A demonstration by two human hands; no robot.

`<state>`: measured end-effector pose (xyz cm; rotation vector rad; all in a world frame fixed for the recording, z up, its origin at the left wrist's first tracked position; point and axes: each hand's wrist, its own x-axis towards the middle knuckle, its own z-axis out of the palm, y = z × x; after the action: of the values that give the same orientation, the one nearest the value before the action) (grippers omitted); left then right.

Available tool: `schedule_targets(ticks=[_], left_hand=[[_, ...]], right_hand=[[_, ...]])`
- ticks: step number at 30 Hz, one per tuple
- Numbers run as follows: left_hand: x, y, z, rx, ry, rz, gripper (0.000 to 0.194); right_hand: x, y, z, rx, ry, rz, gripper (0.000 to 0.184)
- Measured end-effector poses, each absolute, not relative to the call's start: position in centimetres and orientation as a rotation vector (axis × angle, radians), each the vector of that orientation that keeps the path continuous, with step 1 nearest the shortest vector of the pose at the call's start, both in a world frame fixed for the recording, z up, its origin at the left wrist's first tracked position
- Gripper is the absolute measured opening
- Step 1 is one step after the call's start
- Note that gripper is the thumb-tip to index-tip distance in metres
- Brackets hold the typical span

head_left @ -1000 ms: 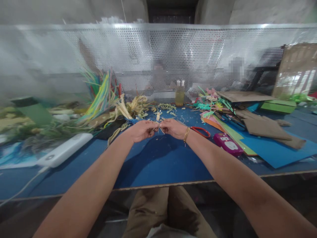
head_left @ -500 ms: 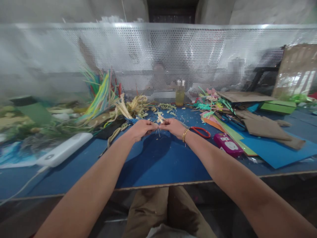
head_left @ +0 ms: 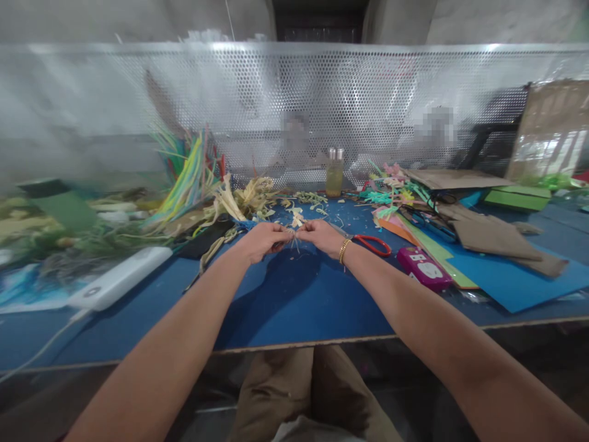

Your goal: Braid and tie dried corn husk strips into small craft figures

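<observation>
Above the blue table, my left hand and my right hand meet, fingertips almost touching. Both pinch a small cream-coloured piece with thin pale strands hanging below; whether it is paper, husk or straw I cannot make out. Scissors with red handles lie just right of my right hand. Beyond my left hand rests a bunch of pale, dry-looking strips, and small cream scraps are scattered behind my fingers.
A white power bank with a cable lies left, before multicoloured strips. To the right are a purple box, blue paper and brown cardboard. A glass bottle stands by the perforated metal screen.
Both hands stay in nearly the same place, still pinching. The thin strands between the fingertips have shifted slightly.
</observation>
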<state>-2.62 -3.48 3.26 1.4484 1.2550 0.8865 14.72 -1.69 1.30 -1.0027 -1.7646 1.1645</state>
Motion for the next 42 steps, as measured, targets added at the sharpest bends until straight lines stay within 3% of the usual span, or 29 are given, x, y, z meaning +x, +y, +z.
schedule_targets(ticks=[11,35,42], left_hand=[[-2.8,-3.2,3.1,1.326,1.228,0.923,0.031],[-2.7,-3.3,3.0,1.676,1.356,0.907,0.024],[-2.6,-3.6,3.4,1.46,1.226,0.895,0.021]], right_hand=[[14.7,-1.9,1.7,-0.989,-1.712,1.199,0.02],[14.6,-1.8,1.1,-1.055,-1.749,1.101,0.022],[14.5,-1.6,1.0,-0.924,-1.685,1.288,0.018]])
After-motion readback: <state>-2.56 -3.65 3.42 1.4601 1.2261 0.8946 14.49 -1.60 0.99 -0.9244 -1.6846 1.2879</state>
